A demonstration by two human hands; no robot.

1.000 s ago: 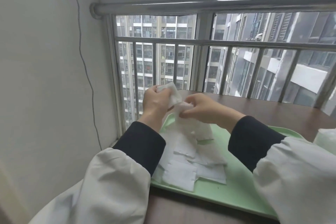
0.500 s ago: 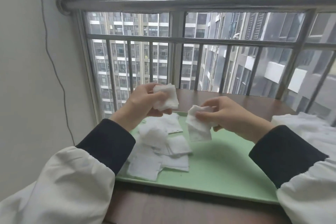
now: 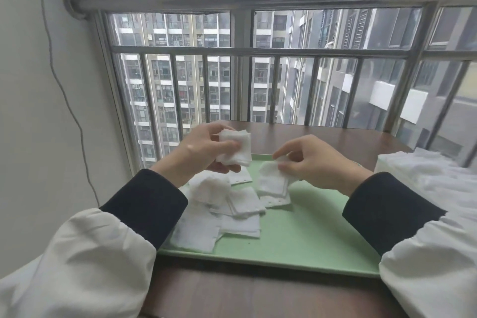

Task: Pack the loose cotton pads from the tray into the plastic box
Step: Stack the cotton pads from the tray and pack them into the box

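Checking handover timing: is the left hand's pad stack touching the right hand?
Apart. Head view: tray shows through a gap between the pad stack and right hand.

White cotton pads (image 3: 242,224), some edged with tiny punched dots, are seen on a pale green tray (image 3: 309,245) over a dark brown wood-grain bench (image 3: 258,294), with black-cuffed white sleeves (image 3: 85,261) at six o'clock.

Left hand (image 3: 206,148) grips a stack of cotton pads (image 3: 236,146) above the green tray (image 3: 296,245); right hand (image 3: 313,160) pinches another pad (image 3: 273,182). Loose pads (image 3: 224,214) lie on the tray's left half.
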